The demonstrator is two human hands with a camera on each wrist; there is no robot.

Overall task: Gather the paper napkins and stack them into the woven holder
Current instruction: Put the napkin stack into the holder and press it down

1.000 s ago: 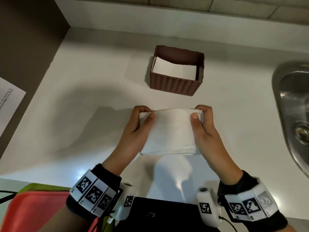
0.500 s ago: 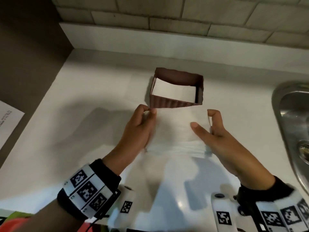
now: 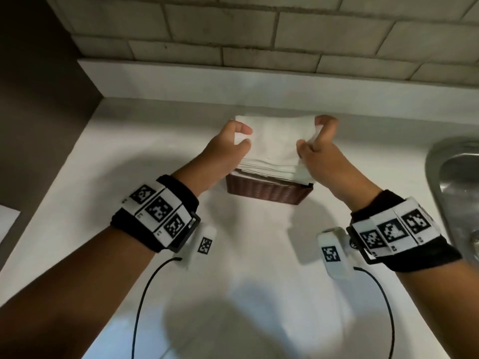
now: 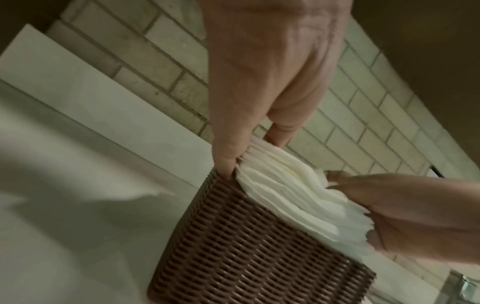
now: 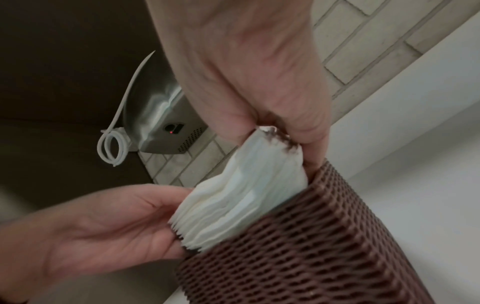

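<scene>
The woven holder (image 3: 268, 194), a brown basket, stands on the white counter (image 3: 103, 177) just in front of the tiled back wall (image 3: 233, 35), and all positions below are taken from it. A thick stack of white paper napkins (image 3: 272, 146) sits in the holder's open top, its lower edges inside the rim and most of its height above it; the left and right wrist views show the layers fanned and slightly tilted. The left hand (image 3: 228, 146) grips the stack on the holder's left side, thumb on the upper face and fingers (image 4: 226, 160) curled down the edge, one fingertip reaching the holder's rim. The right hand (image 3: 318, 146) pinches the stack on the holder's right side, thumb and fingers clamped together on the corner. A steel sink (image 3: 456, 182) lies well to the right of the holder. A sheet of paper (image 3: 6, 221) shows far to the left of the holder, off the counter. A wall-mounted metal unit (image 5: 161, 115) with a coiled white cord appears behind the holder in the right wrist view.
</scene>
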